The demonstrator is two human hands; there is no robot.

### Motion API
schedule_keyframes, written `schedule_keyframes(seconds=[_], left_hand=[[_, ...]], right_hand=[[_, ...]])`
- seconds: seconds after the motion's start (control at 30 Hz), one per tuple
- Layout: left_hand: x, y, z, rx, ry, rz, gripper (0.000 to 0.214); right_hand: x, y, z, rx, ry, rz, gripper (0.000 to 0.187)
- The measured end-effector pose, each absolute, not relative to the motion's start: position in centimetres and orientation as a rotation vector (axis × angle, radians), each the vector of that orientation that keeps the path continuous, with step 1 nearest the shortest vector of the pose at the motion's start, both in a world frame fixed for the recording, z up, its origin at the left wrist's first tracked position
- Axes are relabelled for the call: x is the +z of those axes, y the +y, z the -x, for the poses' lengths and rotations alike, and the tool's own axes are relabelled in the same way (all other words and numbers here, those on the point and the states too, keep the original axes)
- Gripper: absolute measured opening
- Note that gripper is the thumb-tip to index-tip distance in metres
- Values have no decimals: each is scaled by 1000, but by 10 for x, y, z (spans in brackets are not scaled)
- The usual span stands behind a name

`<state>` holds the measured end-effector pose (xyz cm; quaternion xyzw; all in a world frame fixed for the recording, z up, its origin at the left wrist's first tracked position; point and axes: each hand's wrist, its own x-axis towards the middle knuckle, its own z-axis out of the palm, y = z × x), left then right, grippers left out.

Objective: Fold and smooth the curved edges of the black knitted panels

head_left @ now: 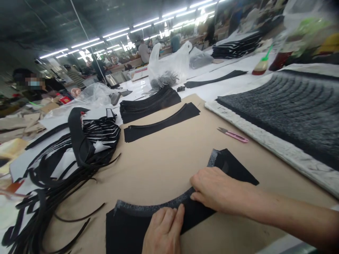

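A curved black fabric piece with a grey interlining strip along its inner edge lies on the tan cardboard in front of me. My left hand rests flat on its lower part, fingers together and stretched toward the grey edge. My right hand lies over the middle of the piece, its fingertips curled and pressing on the grey strip. Neither hand lifts anything.
Pink thread snips lie to the right. Stacks of curved black pieces sit further back. A tangle of black strips fills the left. A dark grey padded mat is on the right. Plastic bags and other workers are behind.
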<state>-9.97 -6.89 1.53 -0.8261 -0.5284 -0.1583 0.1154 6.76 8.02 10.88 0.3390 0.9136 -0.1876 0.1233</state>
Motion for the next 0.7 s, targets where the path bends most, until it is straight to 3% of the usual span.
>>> schedule_keyframes(seconds=[0.7], left_hand=[[10, -67, 79, -583, -1665, 2164, 41]], right_hand=[[111, 107, -85, -595, 2549, -981, 22]])
